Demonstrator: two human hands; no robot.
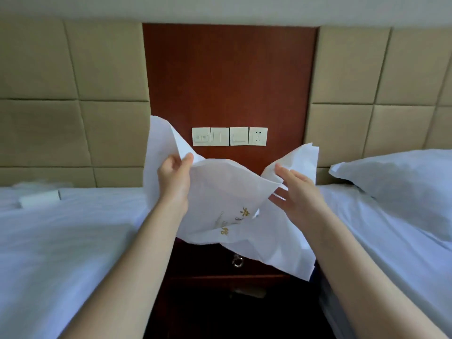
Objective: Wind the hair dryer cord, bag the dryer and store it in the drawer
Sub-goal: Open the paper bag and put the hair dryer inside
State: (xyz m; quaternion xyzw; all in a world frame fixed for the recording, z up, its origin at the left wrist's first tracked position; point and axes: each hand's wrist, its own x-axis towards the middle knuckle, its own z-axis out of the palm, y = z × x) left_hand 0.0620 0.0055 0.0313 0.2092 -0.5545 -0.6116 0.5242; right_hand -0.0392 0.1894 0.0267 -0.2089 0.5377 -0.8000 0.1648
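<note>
A white cloth bag [227,192] with gold lettering hangs in the air between two beds, above a dark wooden nightstand. My left hand [175,177] pinches the bag's upper left edge between thumb and fingers. My right hand [294,192] has straight, spread fingers that touch the bag's right flap from the side. Below the bag, the nightstand drawer [208,261] shows a metal ring pull [237,261]. No hair dryer or cord is visible; the bag hides the nightstand's top.
White-sheeted beds flank the gap, left bed [61,241] and right bed [391,241] with a pillow [401,189]. A small white object [40,199] lies on the left bed. A switch and socket panel [230,136] sits on the red wooden wall board.
</note>
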